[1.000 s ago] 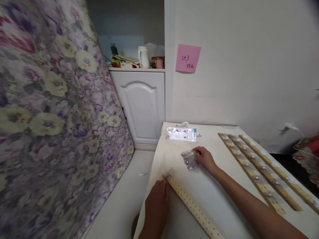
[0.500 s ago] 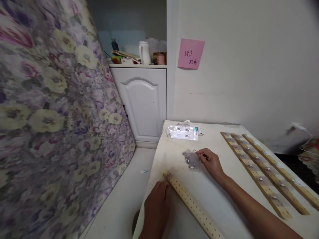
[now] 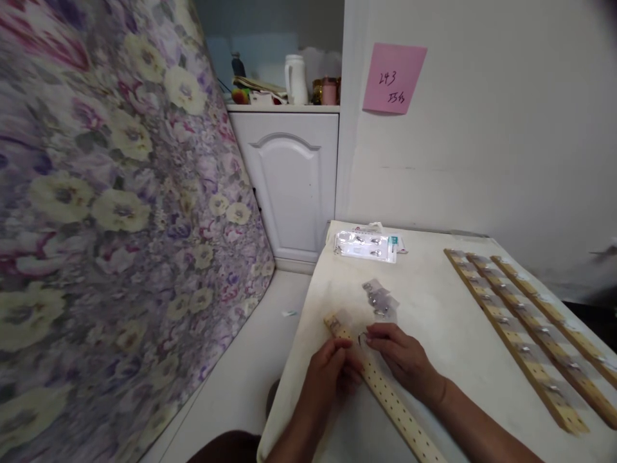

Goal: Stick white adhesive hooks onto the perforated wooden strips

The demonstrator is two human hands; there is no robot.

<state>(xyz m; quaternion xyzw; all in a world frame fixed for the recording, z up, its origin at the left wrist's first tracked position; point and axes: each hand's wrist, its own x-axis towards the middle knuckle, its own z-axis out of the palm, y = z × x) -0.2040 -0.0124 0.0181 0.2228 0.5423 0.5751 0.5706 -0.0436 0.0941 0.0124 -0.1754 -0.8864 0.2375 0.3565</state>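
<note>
On the white table lies a pale wooden strip [image 3: 394,407] with rows of small holes, running diagonally toward me. My left hand [image 3: 328,379] is over its upper part, fingers bunched; whatever they pinch is hidden. Just right of it, my right hand [image 3: 402,360] pinches a small curved metal hoop [image 3: 362,338] above the strip. A clear little packet with a metal piece [image 3: 341,319] sits at the strip's far end. Beyond my right hand lies a loose cluster of small clear packets [image 3: 379,299] with shiny metal pieces inside.
Three wooden strips [image 3: 513,331] bearing clear packets lie along the table's right side. A clear blister pack [image 3: 366,246] rests at the back. A floral curtain [image 3: 120,225] hangs at left, beside a white cabinet [image 3: 294,180]. A pink note [image 3: 395,78] is on the wall.
My right hand has moved from the packet cluster down and back toward the strip, carrying the hoop. My left hand has shifted up and right along the strip. The view has turned slightly.
</note>
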